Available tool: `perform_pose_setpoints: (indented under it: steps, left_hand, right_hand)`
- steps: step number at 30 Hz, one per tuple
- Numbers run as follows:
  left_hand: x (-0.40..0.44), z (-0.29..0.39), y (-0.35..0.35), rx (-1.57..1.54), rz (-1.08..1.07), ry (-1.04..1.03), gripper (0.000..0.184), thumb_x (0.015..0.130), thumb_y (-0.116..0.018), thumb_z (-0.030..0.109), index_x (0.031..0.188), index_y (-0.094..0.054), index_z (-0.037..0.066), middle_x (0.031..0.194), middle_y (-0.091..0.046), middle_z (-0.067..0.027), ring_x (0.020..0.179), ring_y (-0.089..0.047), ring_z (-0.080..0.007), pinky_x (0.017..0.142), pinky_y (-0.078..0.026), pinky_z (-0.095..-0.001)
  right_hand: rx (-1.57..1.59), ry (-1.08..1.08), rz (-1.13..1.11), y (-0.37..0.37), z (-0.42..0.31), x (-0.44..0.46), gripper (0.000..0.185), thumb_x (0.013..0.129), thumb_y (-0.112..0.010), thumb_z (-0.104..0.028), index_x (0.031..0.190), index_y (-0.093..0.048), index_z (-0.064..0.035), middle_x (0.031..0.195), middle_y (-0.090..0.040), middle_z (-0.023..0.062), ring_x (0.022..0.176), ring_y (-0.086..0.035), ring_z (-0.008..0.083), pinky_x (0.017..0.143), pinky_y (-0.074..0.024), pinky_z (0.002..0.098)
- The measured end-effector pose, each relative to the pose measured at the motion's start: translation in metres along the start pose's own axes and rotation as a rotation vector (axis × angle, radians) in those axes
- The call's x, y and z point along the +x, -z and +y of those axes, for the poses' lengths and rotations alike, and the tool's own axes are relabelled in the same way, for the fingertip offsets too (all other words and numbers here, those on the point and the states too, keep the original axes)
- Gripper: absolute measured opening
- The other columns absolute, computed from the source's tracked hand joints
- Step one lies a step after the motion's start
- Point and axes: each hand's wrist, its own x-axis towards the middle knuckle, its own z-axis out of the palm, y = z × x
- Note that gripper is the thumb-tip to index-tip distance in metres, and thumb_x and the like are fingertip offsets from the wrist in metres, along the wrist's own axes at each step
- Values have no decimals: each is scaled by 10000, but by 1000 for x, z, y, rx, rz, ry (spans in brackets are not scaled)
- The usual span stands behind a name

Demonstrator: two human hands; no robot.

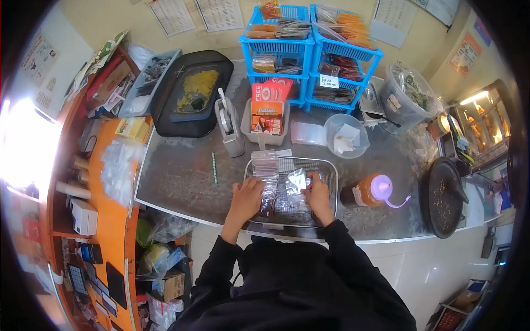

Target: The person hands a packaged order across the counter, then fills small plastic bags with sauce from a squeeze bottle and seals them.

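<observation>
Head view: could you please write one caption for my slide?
Over a wire basket, the left hand touches a row of small packets and the right hand a clear plastic bag.

Packet baskets [276, 42] and squeeze bottle [363, 194] suggest a food shop.

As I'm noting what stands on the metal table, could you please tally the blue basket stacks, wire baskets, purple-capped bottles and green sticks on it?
Blue basket stacks: 2
Wire basket: 1
Purple-capped bottle: 1
Green stick: 1
Total: 5
</observation>
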Motion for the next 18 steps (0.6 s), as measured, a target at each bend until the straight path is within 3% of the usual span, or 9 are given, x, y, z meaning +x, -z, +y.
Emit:
perform_pose_setpoints:
  steps: [4,6,9,13,16,18]
  left_hand:
    - [8,8,7,-58,66,-33,354,851,-673,167,1198,-632,109,1229,-599,-67,1162,-547,-250,919,-371,-440]
    - [12,20,13,-174,137,-11,302,886,-672,177,1175,-651,89,1176,-642,-75,1100,-603,-231,914,-411,-405]
    - [13,42,4,-888,-1,325,285,908,-697,200,1142,-666,40,1065,-700,-83,973,-675,-210,839,-498,-311]
    - [10,81,-17,-1314,-162,411,301,961,-656,215,1153,-653,-17,1011,-719,-84,920,-694,-150,746,-524,-251]
    - [9,113,-12,-1555,-38,437,233,978,-628,189,1107,-673,0,982,-722,-82,925,-692,-131,723,-518,-237]
    - [10,117,-13,-1474,-3,423,206,975,-634,188,1055,-682,4,928,-723,-66,844,-682,-110,667,-502,-221]
  right_hand:
    - [-103,56,93,18,-19,-8,510,736,-753,11,1204,-568,-69,743,-674,130,728,-685,314,676,-530,412]
    - [102,73,108,30,-27,-13,490,781,-731,26,1233,-563,-63,778,-675,115,728,-686,255,661,-541,368]
    - [533,-21,127,48,-49,-28,459,842,-706,26,1267,-553,-54,843,-660,80,734,-668,169,629,-545,306]
    - [894,-82,183,66,-74,-53,434,882,-695,4,1285,-543,-53,922,-615,35,793,-625,98,664,-537,252]
    - [836,22,270,68,-76,-63,471,870,-711,-9,1300,-523,-50,901,-611,37,830,-632,122,723,-523,255]
    - [599,55,424,76,-88,-70,436,854,-725,-18,1256,-559,-52,903,-610,52,850,-638,151,758,-514,262]
